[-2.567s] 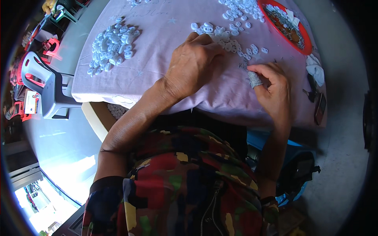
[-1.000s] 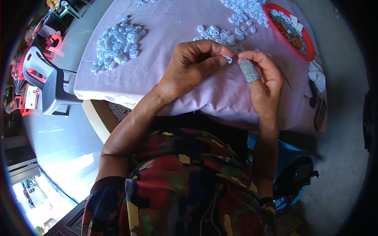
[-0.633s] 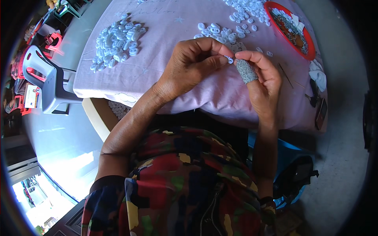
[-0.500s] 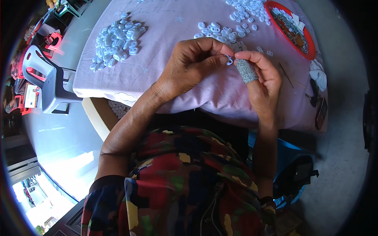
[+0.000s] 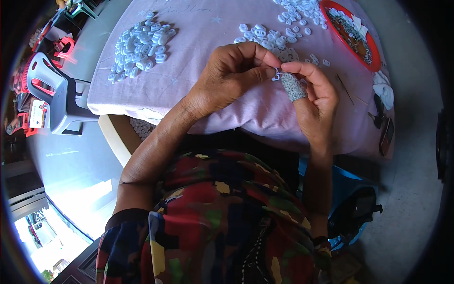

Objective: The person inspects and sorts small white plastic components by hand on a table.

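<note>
Above the near part of the pink-covered table (image 5: 189,28), my left hand (image 5: 229,78) pinches a small white plastic piece (image 5: 276,75) with holes between thumb and forefinger. My right hand (image 5: 318,102) meets it from the right, thumb and forefinger brought together at the piece's edge. A grey woven cover (image 5: 293,87) wraps the right thumb. Whatever the right fingertips grip is too small to make out. Just beyond my hands lies a loose group of similar white pieces (image 5: 265,35). Another heap of white pieces (image 5: 139,47) sits to the left.
A red tray (image 5: 377,60) at the far right holds small metal parts. Near it lie a thin stick (image 5: 344,89), a white cloth (image 5: 383,90), a dark tool (image 5: 378,112) and a phone (image 5: 387,137). A cardboard box (image 5: 113,137) stands under the table's left edge, beside a grey chair (image 5: 56,99).
The white piece has turned a little between my fingertips. My right thumb and forefinger have shifted slightly left, closer to the left fingertips.
</note>
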A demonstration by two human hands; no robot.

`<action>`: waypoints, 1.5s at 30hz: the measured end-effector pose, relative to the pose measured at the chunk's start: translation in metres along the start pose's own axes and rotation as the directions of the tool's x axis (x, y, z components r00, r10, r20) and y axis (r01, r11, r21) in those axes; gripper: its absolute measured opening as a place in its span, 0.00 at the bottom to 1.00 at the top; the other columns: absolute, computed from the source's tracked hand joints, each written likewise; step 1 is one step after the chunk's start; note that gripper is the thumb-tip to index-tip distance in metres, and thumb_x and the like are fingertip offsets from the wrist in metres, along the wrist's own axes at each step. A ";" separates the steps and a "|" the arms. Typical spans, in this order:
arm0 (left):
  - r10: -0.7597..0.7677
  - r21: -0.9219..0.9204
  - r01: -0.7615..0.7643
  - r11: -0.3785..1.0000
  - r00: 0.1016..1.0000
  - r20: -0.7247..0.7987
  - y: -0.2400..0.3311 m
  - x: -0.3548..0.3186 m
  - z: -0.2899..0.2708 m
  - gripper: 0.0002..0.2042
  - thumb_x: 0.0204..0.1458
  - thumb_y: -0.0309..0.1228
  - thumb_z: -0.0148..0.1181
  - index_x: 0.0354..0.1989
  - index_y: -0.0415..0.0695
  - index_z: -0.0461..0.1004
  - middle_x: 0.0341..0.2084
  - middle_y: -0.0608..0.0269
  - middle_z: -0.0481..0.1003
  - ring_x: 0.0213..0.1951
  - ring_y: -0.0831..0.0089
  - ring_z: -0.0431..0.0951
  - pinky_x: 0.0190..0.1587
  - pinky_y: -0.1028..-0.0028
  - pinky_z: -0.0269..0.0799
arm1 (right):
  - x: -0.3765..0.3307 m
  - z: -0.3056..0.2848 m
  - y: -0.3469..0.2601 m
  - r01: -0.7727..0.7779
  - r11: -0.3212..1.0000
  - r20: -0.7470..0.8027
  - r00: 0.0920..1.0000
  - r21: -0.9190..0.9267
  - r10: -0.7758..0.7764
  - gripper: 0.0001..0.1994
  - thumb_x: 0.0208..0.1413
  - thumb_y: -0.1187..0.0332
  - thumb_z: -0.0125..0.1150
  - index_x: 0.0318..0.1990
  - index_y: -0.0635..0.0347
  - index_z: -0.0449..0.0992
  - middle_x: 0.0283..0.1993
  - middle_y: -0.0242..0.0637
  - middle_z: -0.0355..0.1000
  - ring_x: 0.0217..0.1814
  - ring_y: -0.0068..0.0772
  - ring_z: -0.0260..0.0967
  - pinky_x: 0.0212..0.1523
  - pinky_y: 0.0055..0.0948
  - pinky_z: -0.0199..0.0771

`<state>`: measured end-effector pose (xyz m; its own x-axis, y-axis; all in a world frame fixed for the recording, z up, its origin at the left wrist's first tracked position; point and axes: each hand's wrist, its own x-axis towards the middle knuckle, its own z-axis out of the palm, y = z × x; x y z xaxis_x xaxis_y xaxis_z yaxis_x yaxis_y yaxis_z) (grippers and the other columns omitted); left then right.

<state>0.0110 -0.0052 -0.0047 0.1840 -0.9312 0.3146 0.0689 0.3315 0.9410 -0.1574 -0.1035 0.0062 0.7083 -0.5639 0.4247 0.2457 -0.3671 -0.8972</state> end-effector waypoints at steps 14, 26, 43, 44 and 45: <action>0.028 0.150 -0.020 0.988 0.998 -0.050 0.002 -0.003 0.002 0.07 0.55 0.18 0.58 0.41 0.36 0.78 0.34 0.64 0.79 0.40 0.81 0.78 0.46 0.80 0.74 | 0.000 -0.001 0.006 0.039 0.999 -0.012 0.999 0.018 -0.039 0.13 0.49 0.89 0.54 0.42 0.71 0.76 0.40 0.35 0.75 0.43 0.20 0.72 0.44 0.18 0.72; -0.035 -0.009 0.035 0.999 0.993 -0.109 0.000 0.000 0.004 0.07 0.57 0.19 0.58 0.42 0.35 0.77 0.36 0.64 0.78 0.41 0.79 0.77 0.47 0.80 0.73 | -0.002 0.000 0.002 -0.056 0.998 -0.019 0.998 0.010 0.056 0.12 0.52 0.87 0.54 0.45 0.72 0.74 0.43 0.36 0.74 0.46 0.21 0.71 0.50 0.20 0.71; 0.045 0.132 -0.032 0.991 0.994 -0.096 -0.001 -0.003 0.005 0.05 0.55 0.20 0.60 0.39 0.35 0.78 0.32 0.65 0.79 0.37 0.83 0.77 0.42 0.81 0.73 | -0.004 0.000 -0.001 -0.014 0.971 0.015 1.000 -0.239 0.019 0.08 0.53 0.85 0.55 0.41 0.72 0.75 0.37 0.31 0.72 0.37 0.13 0.68 0.38 0.12 0.68; 0.045 0.131 -0.032 0.991 0.994 -0.095 -0.001 -0.003 0.006 0.05 0.55 0.20 0.60 0.39 0.35 0.78 0.32 0.65 0.79 0.37 0.83 0.77 0.42 0.81 0.73 | -0.004 0.000 -0.002 -0.002 0.971 0.014 1.000 -0.241 0.006 0.08 0.53 0.86 0.55 0.41 0.72 0.75 0.36 0.31 0.72 0.36 0.13 0.67 0.37 0.12 0.68; 0.033 0.119 -0.020 0.993 0.994 -0.104 -0.001 -0.003 0.006 0.05 0.55 0.20 0.60 0.39 0.35 0.78 0.32 0.65 0.79 0.37 0.83 0.76 0.42 0.82 0.73 | -0.004 0.000 -0.001 -0.002 0.970 0.014 1.000 -0.241 0.006 0.08 0.53 0.86 0.55 0.41 0.72 0.75 0.36 0.31 0.72 0.36 0.13 0.67 0.37 0.12 0.68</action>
<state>0.0041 -0.0039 -0.0061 0.2869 -0.8991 0.3305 -0.0519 0.3299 0.9426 -0.1603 -0.1009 0.0049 0.7188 -0.5558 0.4177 0.0772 -0.5333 -0.8424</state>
